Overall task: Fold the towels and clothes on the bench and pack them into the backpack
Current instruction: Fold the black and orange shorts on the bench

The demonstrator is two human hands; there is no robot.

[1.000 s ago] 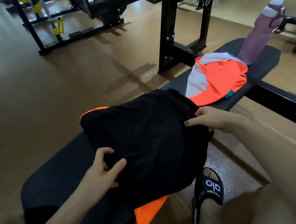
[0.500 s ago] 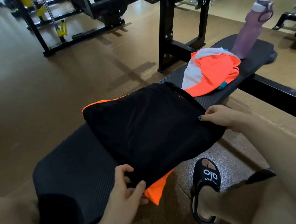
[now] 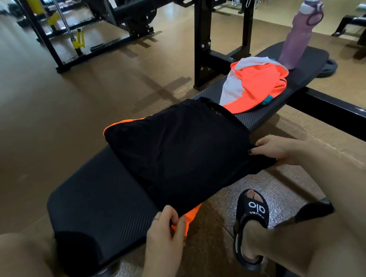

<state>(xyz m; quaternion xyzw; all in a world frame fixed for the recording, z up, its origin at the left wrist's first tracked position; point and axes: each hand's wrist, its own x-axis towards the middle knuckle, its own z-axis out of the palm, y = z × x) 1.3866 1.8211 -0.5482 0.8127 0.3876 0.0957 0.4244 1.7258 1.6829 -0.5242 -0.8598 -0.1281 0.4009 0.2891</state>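
A black garment with orange trim point(image 3: 181, 153) lies folded across the middle of the black padded bench point(image 3: 102, 202). My left hand point(image 3: 166, 228) pinches its near corner at the bench's right edge, where an orange flap hangs down. My right hand point(image 3: 277, 149) grips the far right corner, which overhangs the bench. Beyond it an orange and white garment point(image 3: 257, 85) sits crumpled on the bench. No backpack is in view.
A purple water bottle point(image 3: 297, 36) stands upright at the bench's far end. A black rack upright point(image 3: 201, 39) rises just left of the bench, and a black frame bar point(image 3: 336, 112) runs to the right. My sandalled foot point(image 3: 252, 222) rests on the floor at right.
Both hands have slid the black garment's right edge outward and flattened it. My left hand moved from on top of the cloth to its near corner.
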